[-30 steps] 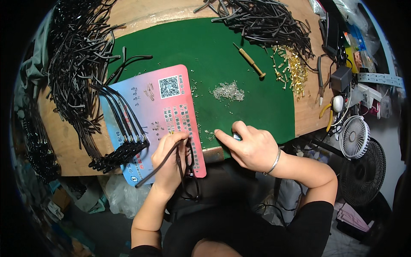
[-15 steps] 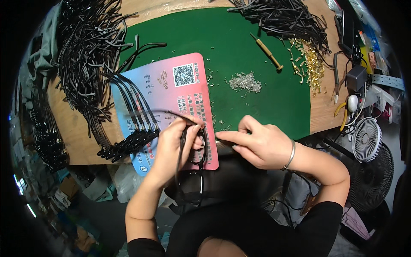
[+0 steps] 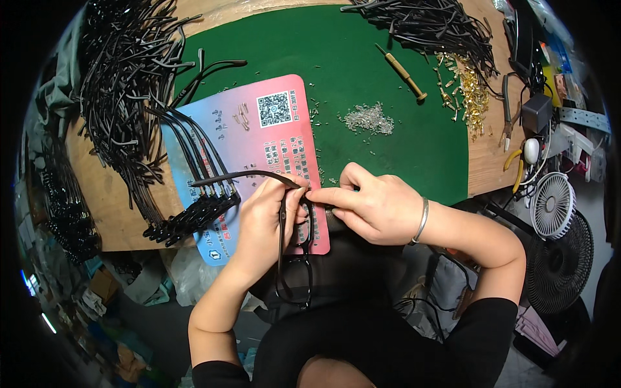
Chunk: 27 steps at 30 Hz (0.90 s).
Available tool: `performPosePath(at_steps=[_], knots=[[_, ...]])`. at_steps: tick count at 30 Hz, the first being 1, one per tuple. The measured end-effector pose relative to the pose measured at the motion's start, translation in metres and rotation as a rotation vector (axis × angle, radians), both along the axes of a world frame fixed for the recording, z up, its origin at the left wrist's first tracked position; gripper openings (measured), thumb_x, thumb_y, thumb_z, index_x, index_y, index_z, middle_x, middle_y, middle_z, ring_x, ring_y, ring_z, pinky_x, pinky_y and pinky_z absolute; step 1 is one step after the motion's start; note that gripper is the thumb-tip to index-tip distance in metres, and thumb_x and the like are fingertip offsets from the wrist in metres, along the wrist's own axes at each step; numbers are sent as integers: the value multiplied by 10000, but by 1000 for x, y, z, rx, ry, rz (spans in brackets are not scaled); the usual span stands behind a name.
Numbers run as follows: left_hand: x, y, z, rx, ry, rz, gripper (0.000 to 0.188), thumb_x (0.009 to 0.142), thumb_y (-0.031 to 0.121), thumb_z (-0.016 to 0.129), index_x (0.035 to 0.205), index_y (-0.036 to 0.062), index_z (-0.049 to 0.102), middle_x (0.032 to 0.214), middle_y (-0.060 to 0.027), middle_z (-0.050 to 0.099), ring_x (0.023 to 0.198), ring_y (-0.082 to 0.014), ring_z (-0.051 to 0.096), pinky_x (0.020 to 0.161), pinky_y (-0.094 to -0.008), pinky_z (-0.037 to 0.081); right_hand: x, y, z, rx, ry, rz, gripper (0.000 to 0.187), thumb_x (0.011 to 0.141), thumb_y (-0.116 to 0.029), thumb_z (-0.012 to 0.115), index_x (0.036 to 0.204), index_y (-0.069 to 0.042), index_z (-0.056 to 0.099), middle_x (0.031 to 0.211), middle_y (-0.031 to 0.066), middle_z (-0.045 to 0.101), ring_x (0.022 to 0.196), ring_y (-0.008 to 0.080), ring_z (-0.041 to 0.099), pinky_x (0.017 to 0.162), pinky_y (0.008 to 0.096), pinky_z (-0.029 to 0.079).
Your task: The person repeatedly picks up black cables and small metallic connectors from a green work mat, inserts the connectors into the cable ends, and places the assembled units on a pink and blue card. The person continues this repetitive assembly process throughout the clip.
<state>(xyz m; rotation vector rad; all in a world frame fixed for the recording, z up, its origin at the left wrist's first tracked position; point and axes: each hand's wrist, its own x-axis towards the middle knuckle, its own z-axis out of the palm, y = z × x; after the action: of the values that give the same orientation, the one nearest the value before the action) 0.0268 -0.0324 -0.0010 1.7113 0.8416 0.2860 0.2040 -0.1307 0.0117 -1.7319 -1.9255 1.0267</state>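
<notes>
My left hand is closed around a black eyeglass frame. One of its temple arms stretches leftward over the pink and blue printed mat, while the rims hang down past the table's near edge. With its index finger stretched out, my right hand touches the frame at the left fingertips. Its thumb stands apart from that finger and the other fingers are curled. Any tiny part under the index fingertip is too small to see. Beside my left hand lies a row of black eyeglass frames.
On the green mat lie a pile of small silvery screws and a brass screwdriver. Gold-coloured small parts and black temple arms are heaped at right; more temple arms fill the left. Pliers and a white fan are farther right.
My right hand has moved left, its index fingertip going from the mat's edge to the frame in my left hand. The temple arm, blurred before, now holds still.
</notes>
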Motion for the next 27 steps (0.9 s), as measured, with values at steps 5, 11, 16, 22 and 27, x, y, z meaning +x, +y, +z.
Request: performPosePath(at_steps=[5,11,16,22,27], knots=[[0,-9,-8,204,-6,31,82,880,3,545,955,6,577,781,-90,580,566,-134,606,527,-253,490,4,7,-3,289,-238,137,370,744,-159,597,1105,-102,540,816,139,489,481,259,570,418,365,477],[1,-12,-13,307,-36,70,76,866,2,563,940,16,574,729,-84,575,530,-154,599,495,-269,478,7,12,-5,224,-197,170,386,776,-159,600,1150,-93,535,802,110,485,493,238,556,425,349,470],[1,-13,-16,343,-30,62,73,861,1,566,932,19,571,723,-88,571,526,-161,597,490,-278,471,6,13,-8,237,-168,163,391,788,-152,602,1171,-96,545,805,97,490,496,229,553,434,335,475],[1,-13,-17,393,-40,44,55,892,7,536,941,3,560,741,-73,561,517,-114,578,476,-241,463,7,13,-12,234,-154,160,375,795,-168,605,1160,-97,551,805,90,492,499,232,556,434,335,479],[-2,-17,-24,471,-61,59,67,887,10,549,946,-3,577,763,-76,585,533,-111,586,495,-241,474,3,8,-10,249,-181,116,324,792,-217,595,1085,-98,523,806,136,484,527,267,592,436,384,488]])
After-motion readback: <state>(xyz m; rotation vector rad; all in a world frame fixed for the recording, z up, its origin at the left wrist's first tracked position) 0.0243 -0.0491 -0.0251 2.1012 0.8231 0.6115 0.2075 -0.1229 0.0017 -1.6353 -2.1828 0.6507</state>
